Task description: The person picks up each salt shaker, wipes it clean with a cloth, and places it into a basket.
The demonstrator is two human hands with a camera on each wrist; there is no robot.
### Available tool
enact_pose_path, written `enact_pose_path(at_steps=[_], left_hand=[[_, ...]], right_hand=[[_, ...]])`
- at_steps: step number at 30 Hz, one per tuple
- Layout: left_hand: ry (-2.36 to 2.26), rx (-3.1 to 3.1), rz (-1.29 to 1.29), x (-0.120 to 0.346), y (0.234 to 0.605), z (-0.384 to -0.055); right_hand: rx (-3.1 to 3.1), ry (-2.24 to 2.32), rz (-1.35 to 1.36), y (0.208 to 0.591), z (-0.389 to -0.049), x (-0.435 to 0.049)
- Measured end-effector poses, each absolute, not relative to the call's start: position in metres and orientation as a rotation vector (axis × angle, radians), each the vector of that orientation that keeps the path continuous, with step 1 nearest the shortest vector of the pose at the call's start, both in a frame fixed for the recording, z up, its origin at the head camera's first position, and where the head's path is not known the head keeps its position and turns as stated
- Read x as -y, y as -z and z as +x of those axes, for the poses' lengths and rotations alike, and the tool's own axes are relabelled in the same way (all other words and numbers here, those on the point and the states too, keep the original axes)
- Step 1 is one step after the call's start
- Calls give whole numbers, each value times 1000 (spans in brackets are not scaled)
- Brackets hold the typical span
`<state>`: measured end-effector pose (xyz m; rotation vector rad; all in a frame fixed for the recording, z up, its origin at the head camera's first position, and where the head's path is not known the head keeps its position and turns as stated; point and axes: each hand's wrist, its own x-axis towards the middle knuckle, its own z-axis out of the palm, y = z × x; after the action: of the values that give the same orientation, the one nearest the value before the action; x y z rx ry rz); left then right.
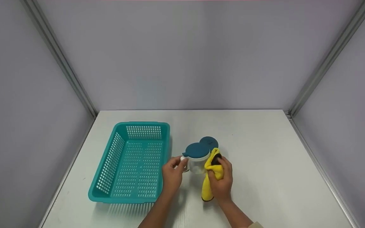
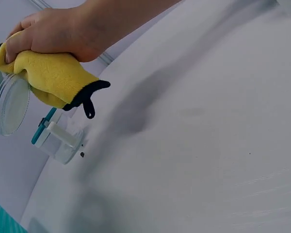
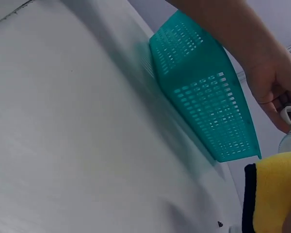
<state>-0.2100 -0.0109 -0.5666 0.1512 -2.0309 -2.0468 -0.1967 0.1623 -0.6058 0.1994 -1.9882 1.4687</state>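
My left hand (image 1: 173, 174) pinches the white handle (image 3: 287, 115) of a clear jar (image 1: 197, 166) with a blue lid (image 1: 196, 150). It holds the jar up off the table, near the basket's right side. A yellow cloth (image 1: 207, 189) with a dark edge is bunched in my right hand (image 1: 223, 183), right at the jar's side. In the left wrist view the cloth drapes below the right hand, a dark loop hanging from its corner. Behind, a second clear jar (image 2: 63, 141) with a blue lid and white handle stands on the table, partly hidden in the head view.
A teal plastic basket (image 1: 168, 136) with slotted walls sits to the left, close beside my left hand. Grey panels wall in the white table (image 1: 265, 158) at the back and sides. A small dark speck (image 2: 82, 155) lies by the second jar.
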Motion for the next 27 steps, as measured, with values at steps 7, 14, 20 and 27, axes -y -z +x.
enact_pose_path(at_steps=[7,14,20,27], left_hand=[[2056,2020,148,10,560,-207],[2067,2002,107,12,568,-209],[2088,2015,89,9,569,-207],[2020,2047,-5,7,572,-205]], right_hand=[[2062,-1673,-104,593,-200,-163],[2083,-1811,-185,592,-204,-166],[2031,-2146,-341,589,-206,-163],[1928,-2379,-495,585,-210,-164]])
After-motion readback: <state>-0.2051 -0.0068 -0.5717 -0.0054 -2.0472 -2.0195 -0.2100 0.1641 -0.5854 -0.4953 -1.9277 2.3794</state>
